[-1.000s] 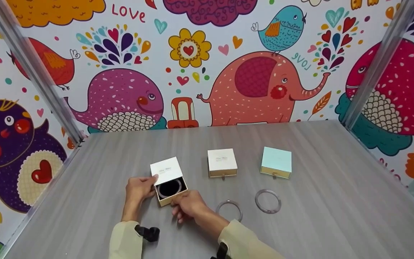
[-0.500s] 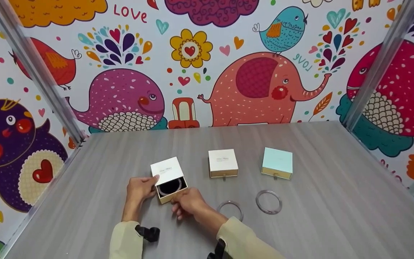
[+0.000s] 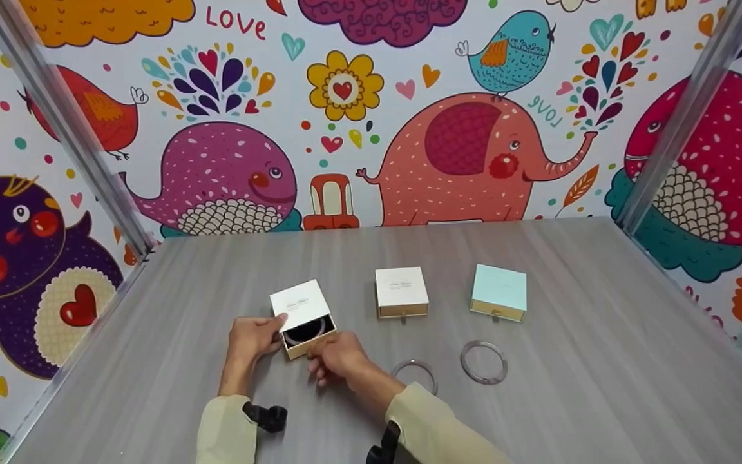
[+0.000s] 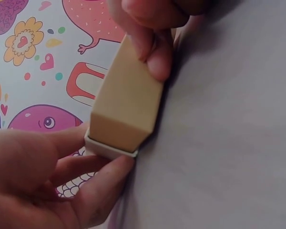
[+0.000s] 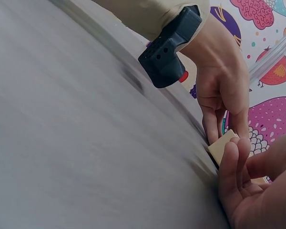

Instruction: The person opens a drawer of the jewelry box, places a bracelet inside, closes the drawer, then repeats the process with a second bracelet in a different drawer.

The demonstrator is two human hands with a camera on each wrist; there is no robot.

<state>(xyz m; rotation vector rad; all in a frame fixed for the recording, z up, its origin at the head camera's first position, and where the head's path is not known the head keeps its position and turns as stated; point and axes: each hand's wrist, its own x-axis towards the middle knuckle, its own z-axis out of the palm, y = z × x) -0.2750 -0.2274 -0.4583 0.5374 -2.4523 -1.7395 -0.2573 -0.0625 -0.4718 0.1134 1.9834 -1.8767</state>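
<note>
At the left of the head view, a white box sleeve has its gold-sided drawer partly out, a bangle visible against the black inside. My left hand grips the sleeve's left side, its thumb on the top edge. At the drawer's front, my right hand pinches the edge with thumb and fingertips. The left wrist view shows the drawer between my left hand and my right fingers; what lies under the right fingertips is hidden.
Behind and to the right stand a closed white box and a mint box. Two bangles lie on the table, one in front of the mint box, the other partly behind my right forearm. A patterned wall rises at the back.
The drawer has slid farther into the sleeve, so less of the black inside and bangle shows. My right hand has moved slightly away from me with it; my left hand keeps its grip.
</note>
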